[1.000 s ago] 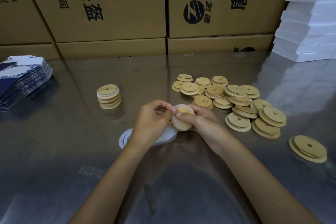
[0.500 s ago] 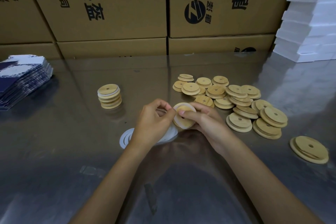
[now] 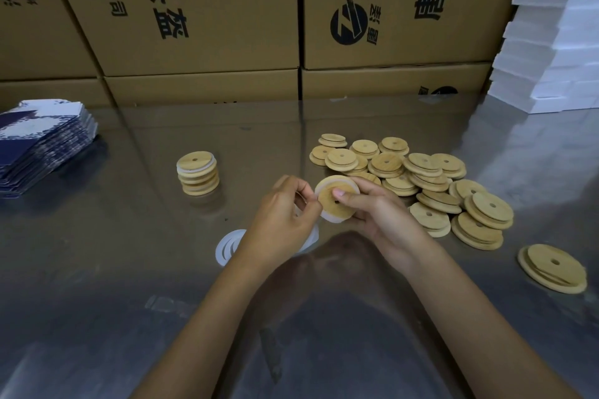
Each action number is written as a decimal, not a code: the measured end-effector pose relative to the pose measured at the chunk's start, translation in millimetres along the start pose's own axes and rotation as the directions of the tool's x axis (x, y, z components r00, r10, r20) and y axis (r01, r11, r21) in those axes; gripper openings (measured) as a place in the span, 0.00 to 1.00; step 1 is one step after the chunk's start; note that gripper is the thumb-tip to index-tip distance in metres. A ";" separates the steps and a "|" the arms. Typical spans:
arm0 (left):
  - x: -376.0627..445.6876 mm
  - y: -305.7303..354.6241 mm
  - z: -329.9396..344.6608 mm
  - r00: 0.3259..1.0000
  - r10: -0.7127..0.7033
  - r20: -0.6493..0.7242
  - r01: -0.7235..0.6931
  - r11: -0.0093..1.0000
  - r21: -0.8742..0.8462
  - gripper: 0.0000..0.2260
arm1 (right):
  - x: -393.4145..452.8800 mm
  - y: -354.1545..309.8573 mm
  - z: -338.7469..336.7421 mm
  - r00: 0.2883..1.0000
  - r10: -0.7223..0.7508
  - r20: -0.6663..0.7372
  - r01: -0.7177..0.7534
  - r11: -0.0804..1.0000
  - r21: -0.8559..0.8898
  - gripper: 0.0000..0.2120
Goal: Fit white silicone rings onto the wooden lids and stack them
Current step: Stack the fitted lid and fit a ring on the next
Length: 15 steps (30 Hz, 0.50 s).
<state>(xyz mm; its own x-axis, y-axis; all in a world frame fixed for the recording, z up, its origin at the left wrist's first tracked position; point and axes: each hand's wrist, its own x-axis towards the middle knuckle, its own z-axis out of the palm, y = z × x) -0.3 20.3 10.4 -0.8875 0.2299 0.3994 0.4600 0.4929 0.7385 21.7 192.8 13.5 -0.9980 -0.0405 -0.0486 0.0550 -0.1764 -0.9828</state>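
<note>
Since the earlier frames the lid [image 3: 335, 201] has tipped up a little more toward the camera and the white ring [image 3: 334, 219] has crept further round its rim, while both hands sit almost where they were. At this moment the right hand [image 3: 376, 214] grips the lid from its right side, fingers curled behind it and the thumb pressed on the wooden face just beside the small centre hole. From the other side, the left hand [image 3: 285, 220] has its fingers curled in a pinch on the ring's left edge, so the unseated part lies between the two hands, directly in front of the left fingertips. My guess is that the coming move turns on this: the lid's flat face stands tilted, its rim runs across the left fingers, and the left hand is the nearer one to roll the ring home. Spare rings [image 3: 228, 246] lie on the table [image 3: 129, 269] under and just left of the left wrist. A finished stack [image 3: 197, 173] stands well apart to the far left; the loose pile of bare lids [image 3: 421, 178] spreads to the right, near the right hand.
</note>
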 end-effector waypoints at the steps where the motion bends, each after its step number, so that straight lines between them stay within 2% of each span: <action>1: 0.1 -0.8 -0.2 1.000 0.013 -0.007 -0.013 1.000 -0.009 0.05 | -0.1 0.6 0.4 1.000 -0.001 -0.002 0.001 1.000 0.015 0.10; 6: 1.1 -2.1 1.3 1.000 -0.006 -0.009 0.006 0.998 -0.068 0.03 | 1.7 3.0 1.0 1.000 -0.009 -0.020 0.011 0.998 0.065 0.11; 11: 3.7 -1.4 0.8 0.983 -0.183 -0.011 0.179 0.969 -0.172 0.03 | 3.3 6.2 3.6 0.999 -0.022 -0.035 0.025 0.996 0.086 0.10; 15: 4.8 1.2 -2.3 0.956 -0.284 0.071 0.292 0.899 -0.326 0.05 | 4.5 6.1 4.0 0.999 -0.021 -0.024 0.024 0.991 0.129 0.13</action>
<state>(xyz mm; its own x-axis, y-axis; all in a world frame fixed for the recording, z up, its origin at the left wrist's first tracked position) -3.9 20.1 14.4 -0.9813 0.1389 0.1335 0.1638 0.2368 0.9576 17.6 187.7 7.9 -0.9994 -0.0128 -0.0322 0.0346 -0.3023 -0.9526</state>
